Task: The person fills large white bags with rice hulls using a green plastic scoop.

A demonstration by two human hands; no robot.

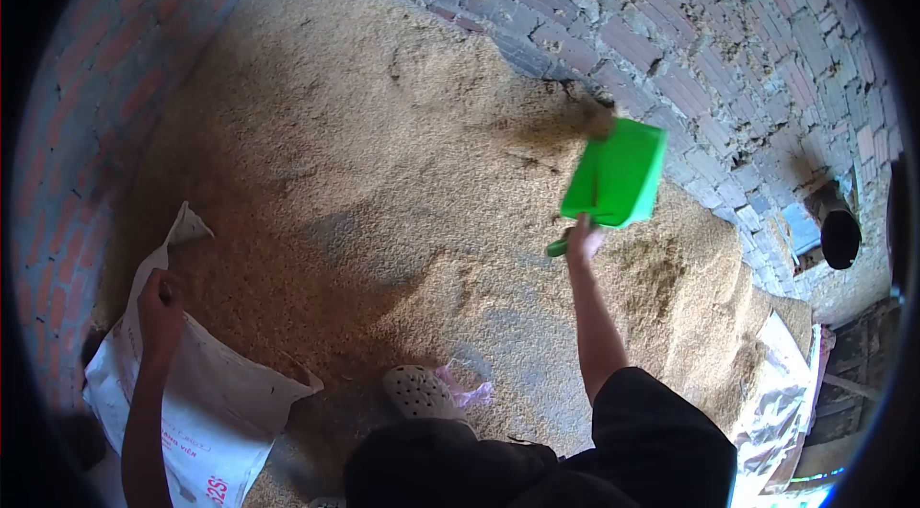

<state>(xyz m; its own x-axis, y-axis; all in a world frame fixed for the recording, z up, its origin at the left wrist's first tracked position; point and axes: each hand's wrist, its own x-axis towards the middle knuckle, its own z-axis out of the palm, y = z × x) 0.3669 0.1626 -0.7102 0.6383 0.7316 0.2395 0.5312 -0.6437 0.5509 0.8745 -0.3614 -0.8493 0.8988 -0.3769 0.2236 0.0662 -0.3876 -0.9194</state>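
My right hand [584, 242] is wrapped round the handle of a bright green dustpan [618, 173], stretched out over a large heap of tan, husk-like grain [383, 153]. The pan's wide end points away from me, close to the brick wall; a blurred brown patch shows at its far corner. At the lower left, my left hand [161, 309] is closed at the upper edge of a white woven sack [225, 403] with red print. One corner of the sack sticks up beyond that hand. The sack's inside is hidden.
Brick walls [613, 38] enclose the heap at the left and back. A dark round pipe opening [840, 240] juts out at the right. Silvery sheeting [774, 398] lies at the lower right. My light clog [420, 391] stands in the grain beside a pink plastic scrap [467, 391].
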